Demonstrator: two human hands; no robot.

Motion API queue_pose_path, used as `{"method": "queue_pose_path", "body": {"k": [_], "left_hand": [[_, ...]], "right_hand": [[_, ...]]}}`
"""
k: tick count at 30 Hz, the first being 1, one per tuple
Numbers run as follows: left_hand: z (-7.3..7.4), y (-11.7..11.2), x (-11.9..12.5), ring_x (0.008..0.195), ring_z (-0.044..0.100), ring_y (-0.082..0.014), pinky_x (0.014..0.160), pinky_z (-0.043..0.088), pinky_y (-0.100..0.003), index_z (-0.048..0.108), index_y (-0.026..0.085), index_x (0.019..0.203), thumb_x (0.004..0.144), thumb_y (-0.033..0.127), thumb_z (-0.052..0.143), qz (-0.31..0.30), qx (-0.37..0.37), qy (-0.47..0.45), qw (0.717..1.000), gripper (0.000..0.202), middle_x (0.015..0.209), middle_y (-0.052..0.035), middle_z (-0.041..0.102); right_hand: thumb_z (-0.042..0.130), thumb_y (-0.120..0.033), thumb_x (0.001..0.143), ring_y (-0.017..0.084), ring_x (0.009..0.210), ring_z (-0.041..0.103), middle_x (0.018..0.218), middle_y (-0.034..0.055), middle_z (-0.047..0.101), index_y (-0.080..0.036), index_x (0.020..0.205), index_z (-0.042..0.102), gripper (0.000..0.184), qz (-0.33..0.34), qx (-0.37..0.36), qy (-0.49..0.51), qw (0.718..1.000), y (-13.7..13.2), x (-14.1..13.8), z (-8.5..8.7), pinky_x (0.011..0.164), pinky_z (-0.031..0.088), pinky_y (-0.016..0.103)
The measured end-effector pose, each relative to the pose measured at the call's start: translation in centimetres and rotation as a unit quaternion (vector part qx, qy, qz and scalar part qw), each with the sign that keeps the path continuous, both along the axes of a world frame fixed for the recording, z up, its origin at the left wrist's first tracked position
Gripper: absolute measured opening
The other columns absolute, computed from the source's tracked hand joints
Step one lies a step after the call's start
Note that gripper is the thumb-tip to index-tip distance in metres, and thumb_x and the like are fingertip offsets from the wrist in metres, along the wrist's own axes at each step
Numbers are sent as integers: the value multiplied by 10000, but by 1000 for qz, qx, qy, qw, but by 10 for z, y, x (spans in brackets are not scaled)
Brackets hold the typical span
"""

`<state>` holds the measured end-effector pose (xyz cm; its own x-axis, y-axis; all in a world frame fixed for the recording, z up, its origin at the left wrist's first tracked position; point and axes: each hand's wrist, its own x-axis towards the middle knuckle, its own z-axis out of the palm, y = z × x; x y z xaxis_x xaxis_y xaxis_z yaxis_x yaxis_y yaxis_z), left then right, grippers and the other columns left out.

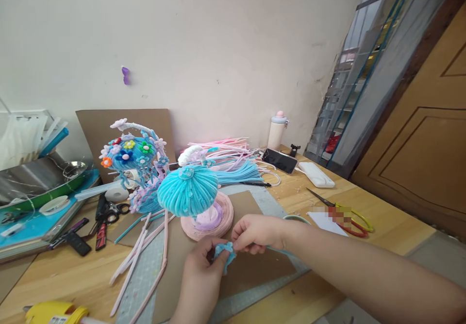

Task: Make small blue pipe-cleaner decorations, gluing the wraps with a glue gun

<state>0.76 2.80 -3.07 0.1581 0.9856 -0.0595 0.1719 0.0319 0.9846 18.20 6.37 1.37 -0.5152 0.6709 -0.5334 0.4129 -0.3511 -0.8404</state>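
Observation:
My left hand (204, 265) is closed, pinching a small light-blue fuzzy pipe-cleaner piece (226, 255) that looks bent into loops. My right hand (257, 234) meets it from the right, fingers pressed together at the edge of that piece. A thin blue strand (282, 251) runs out to the right below my right wrist. Just beyond my hands stands a turquoise pipe-cleaner lampshade shape (188, 193) over a round pink coiled base (225, 222). To its left is a similar blue shade decorated with colourful flowers (127, 156).
Brown cardboard (251, 207) lies on a cutting mat. Scissors with red and yellow handles (349, 217), a phone (279, 161) and a bottle (277, 132) are on the right. Bundled pipe cleaners (238, 172) lie behind. A yellow glue gun (54, 312) is front left.

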Motion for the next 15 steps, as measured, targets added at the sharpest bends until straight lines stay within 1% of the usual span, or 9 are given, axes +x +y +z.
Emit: {"method": "queue_pose_path", "body": {"k": [2,4,9,10,12,15], "left_hand": [[-2,1,0,534,531,-151,468,450,-241,671,140,812,680,310,669,13,0,-39,999,216,636,-26,641],[-2,2,0,518,534,-147,453,456,-239,673,132,782,651,310,704,9,-14,-78,997,224,619,-33,654],[0,2,3,478,534,-140,404,453,-232,666,124,715,579,357,771,13,-51,-158,986,289,557,-30,642],[1,2,4,477,536,-142,396,446,-229,666,124,715,569,365,777,10,-57,-164,985,303,554,-30,640],[2,0,4,487,540,-146,399,433,-226,665,122,727,579,372,772,-23,-67,-163,984,310,554,-30,633],[9,-3,4,516,527,-143,438,411,-224,666,129,728,638,339,726,-72,-53,-108,990,236,581,-26,620]], "right_hand": [[605,-240,614,20,342,295,507,-82,457,-171,634,509,119,4,-22,30,999,-1,0,-1,332,150,163],[604,-234,609,20,337,294,492,-88,445,-169,640,510,118,3,-35,52,998,-1,0,-2,331,142,163],[599,-215,608,14,335,286,482,-93,436,-160,639,507,111,7,-55,78,995,2,4,-2,334,126,157],[594,-213,611,12,337,282,484,-96,428,-161,635,497,113,11,-59,81,995,3,5,-1,338,121,155],[587,-211,618,11,342,274,483,-100,409,-163,635,482,117,21,-68,85,994,4,8,0,349,114,152],[591,-208,619,19,343,271,473,-102,390,-168,645,475,126,50,-94,73,992,7,10,1,357,124,151]]}}
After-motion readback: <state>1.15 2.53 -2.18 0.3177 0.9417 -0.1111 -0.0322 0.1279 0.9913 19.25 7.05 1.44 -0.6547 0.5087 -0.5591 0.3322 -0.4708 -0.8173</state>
